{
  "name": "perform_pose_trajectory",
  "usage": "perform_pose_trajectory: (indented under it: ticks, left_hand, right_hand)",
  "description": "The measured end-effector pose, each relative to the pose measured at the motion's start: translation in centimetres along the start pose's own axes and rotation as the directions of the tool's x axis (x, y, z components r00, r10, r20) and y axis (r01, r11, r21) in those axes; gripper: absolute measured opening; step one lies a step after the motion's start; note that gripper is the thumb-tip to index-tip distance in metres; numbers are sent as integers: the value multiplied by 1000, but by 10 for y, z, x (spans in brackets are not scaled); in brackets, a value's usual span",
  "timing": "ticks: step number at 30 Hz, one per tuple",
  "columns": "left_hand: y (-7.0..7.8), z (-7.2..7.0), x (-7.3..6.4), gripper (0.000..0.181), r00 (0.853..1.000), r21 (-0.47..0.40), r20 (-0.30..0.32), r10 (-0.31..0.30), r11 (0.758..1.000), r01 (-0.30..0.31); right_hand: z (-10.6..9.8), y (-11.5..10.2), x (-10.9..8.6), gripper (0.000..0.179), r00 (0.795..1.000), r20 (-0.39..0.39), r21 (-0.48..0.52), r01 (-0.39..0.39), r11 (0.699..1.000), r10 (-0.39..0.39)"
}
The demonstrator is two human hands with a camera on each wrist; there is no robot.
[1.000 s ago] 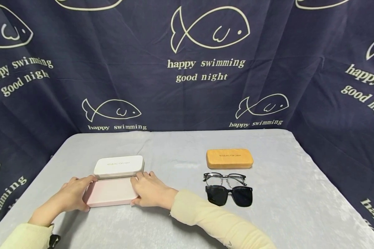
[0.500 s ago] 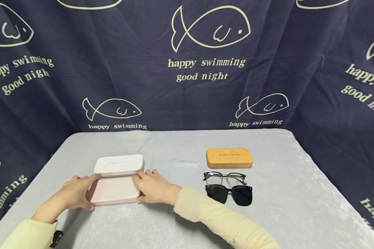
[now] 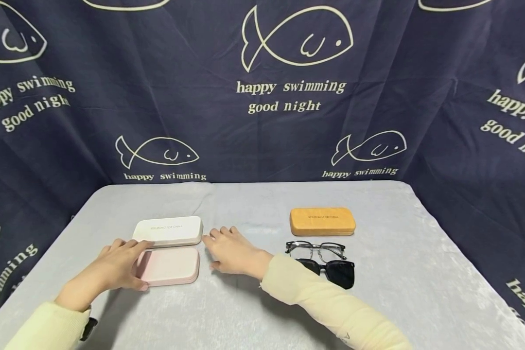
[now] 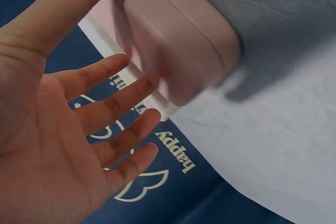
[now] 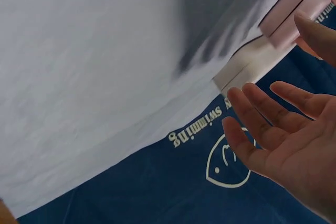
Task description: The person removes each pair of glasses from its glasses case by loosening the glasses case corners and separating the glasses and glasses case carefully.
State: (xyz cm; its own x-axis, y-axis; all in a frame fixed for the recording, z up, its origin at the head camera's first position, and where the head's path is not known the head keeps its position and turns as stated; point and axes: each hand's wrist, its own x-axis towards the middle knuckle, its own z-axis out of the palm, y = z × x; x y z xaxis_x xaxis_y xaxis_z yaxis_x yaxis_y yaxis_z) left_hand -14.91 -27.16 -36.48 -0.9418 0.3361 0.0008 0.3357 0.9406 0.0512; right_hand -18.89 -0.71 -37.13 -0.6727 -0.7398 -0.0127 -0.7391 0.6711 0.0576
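A pale pink glasses case [image 3: 170, 266] lies at the left of the table, right in front of a white glasses case [image 3: 168, 231] with lettering on its lid. My left hand [image 3: 118, 267] is at the pink case's left end, thumb at the front corner and index finger near the back corner. Seen from the left wrist, that hand's fingers [image 4: 113, 111] are spread and relaxed beside the pink case. To the right of both cases is my right hand [image 3: 234, 252], holding nothing. Its fingers [image 5: 257, 111] are loosely extended in the right wrist view.
On the table's right side sits an orange glasses case [image 3: 323, 222]. In front of it lie clear-lens eyeglasses [image 3: 302, 251] and dark sunglasses [image 3: 341, 274], the latter partly covered by my right sleeve [image 3: 297, 282]. A navy fish-print curtain [image 3: 262, 146] hangs behind the table.
The pink case slid slightly right and back, between both hands, lining up with the white case. My right hand then left its right end and moved right; my left hand stayed beside it.
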Motion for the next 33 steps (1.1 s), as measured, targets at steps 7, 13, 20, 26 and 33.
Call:
perform_pose_trajectory:
  ticks: [7,13,20,26,33]
  left_hand:
    - [17,-5,5,81,996,24,-55,63,998,-62]
    - [32,-7,12,75,987,41,-92,131,991,-128]
    - [47,-2,21,75,971,64,-128,203,978,-196]
    - [62,4,33,76,959,49,-150,241,970,-237]
    - [80,11,46,72,941,63,-189,280,960,-272]
  right_hand:
    - [-1,18,-12,57,999,3,15,-47,999,46]
    - [0,34,-22,58,996,19,26,-87,996,87]
    - [1,52,-34,60,992,8,30,-127,991,127]
    - [1,68,-48,59,986,-3,77,-165,983,166]
    - [2,89,-60,59,973,0,108,-228,968,229]
